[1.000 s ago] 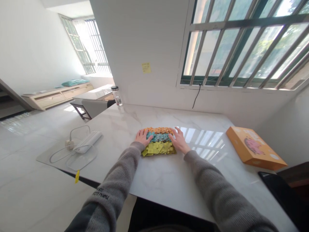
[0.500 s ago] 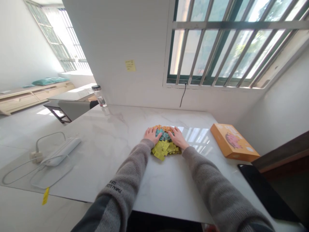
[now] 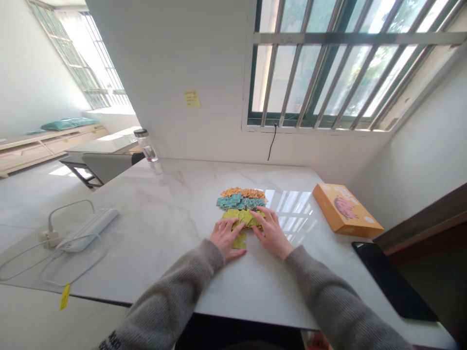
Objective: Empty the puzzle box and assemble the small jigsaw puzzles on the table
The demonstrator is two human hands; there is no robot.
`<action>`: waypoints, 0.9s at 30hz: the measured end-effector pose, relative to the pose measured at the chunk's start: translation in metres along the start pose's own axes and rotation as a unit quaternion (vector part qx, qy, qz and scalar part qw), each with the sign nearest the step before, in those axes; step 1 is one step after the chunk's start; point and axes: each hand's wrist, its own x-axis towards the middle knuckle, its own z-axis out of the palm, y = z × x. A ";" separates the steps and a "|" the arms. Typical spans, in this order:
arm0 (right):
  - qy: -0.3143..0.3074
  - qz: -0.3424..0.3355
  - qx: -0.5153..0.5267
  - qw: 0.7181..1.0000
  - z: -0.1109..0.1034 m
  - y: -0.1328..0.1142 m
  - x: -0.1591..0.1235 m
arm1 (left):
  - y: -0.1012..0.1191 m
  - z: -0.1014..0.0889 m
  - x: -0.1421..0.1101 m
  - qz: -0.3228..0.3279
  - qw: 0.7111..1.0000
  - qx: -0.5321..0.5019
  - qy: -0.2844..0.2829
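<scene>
Jigsaw puzzle pieces lie on the table in colour-sorted rows. Farthest is a band of orange pieces, with teal pieces just in front of it. Nearest me are yellow-green pieces, one or more of them lying apart toward me between my hands. My left hand rests at the left of the yellow-green row, fingers over the pieces and thumb stretched out on the table. From the right side my right hand touches the same row, fingers spread and thumb apart. Both hands partly cover the yellow-green pieces.
An orange box lies at the table's right, with a black flat device in front of it. On the left are a white power strip and its cables. A clear bottle stands at the back left corner.
The view has turned right. Both hands have moved from the teal and orange rows toward me onto the yellow-green pieces, which are now gathered closer together.
</scene>
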 end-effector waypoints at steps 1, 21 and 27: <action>0.006 -0.001 0.008 1.000 0.000 -0.002 -0.001 | 0.003 0.000 0.001 0.002 1.000 0.005 -0.008; -0.062 -0.090 -0.021 0.994 -0.008 -0.019 -0.009 | -0.021 -0.008 -0.021 0.017 1.000 -0.002 0.011; -0.125 -0.101 -0.050 0.986 -0.004 -0.054 -0.011 | -0.005 -0.004 -0.021 0.014 0.999 -0.029 -0.005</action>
